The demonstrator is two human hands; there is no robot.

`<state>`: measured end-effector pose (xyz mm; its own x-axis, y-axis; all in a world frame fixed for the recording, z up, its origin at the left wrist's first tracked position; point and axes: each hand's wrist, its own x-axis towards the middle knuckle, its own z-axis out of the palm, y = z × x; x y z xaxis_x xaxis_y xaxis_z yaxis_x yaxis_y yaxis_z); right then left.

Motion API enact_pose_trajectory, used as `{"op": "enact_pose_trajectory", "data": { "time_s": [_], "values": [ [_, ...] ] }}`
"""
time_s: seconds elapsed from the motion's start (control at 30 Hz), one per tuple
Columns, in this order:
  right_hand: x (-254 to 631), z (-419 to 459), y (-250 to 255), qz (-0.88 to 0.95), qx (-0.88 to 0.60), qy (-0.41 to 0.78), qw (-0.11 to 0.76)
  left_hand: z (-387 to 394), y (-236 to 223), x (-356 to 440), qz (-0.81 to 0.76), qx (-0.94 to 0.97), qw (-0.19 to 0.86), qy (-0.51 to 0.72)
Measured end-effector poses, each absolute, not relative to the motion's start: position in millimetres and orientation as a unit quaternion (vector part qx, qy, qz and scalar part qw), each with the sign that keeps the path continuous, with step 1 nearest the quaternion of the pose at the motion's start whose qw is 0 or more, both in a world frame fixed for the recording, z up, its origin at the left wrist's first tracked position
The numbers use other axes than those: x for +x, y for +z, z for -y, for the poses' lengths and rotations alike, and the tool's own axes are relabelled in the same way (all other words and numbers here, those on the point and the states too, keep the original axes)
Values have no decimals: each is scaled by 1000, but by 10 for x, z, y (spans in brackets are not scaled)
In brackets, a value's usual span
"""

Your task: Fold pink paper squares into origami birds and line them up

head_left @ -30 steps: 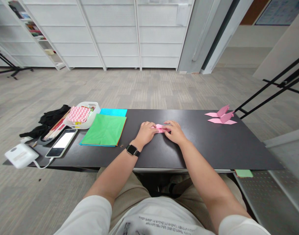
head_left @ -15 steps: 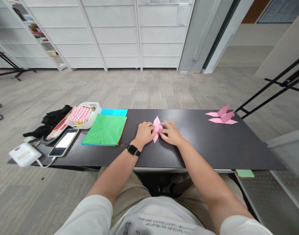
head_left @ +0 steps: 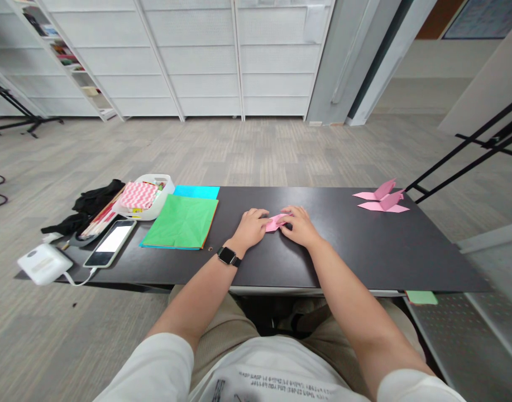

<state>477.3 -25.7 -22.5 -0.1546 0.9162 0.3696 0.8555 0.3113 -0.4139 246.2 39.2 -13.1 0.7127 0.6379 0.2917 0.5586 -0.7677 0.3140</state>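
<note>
A small piece of folded pink origami paper (head_left: 274, 224) lies low over the dark table (head_left: 348, 251), between my two hands. My left hand (head_left: 252, 226) has its fingers curled, with thumb and fingertips gripping the paper's left end. On the other end, my right hand (head_left: 298, 225) pinches the paper, its fingers bent over the top and partly hiding it. Two finished pink paper cranes (head_left: 383, 200) sit at the table's far right.
Left of my hands lies a stack of green paper (head_left: 181, 222) with blue sheets (head_left: 197, 192) behind. Farther left are a white basket (head_left: 166, 192), a phone (head_left: 110, 244) cabled to a white power bank (head_left: 44, 263), and black cloth (head_left: 94, 198). A green sheet (head_left: 421, 297) pokes out below the table's right front edge.
The pink paper has turned from pointing away from me to lying sideways between my hands. My fingers have shifted onto its two ends.
</note>
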Motion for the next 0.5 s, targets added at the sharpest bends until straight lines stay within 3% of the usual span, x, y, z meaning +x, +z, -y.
{"op": "enact_pose_trajectory", "data": {
  "time_s": [0.5],
  "values": [
    [4824, 277, -232, 755, -586, 80, 283, -329, -30, 2440, -300, 923, 136, 197]
  ]
}}
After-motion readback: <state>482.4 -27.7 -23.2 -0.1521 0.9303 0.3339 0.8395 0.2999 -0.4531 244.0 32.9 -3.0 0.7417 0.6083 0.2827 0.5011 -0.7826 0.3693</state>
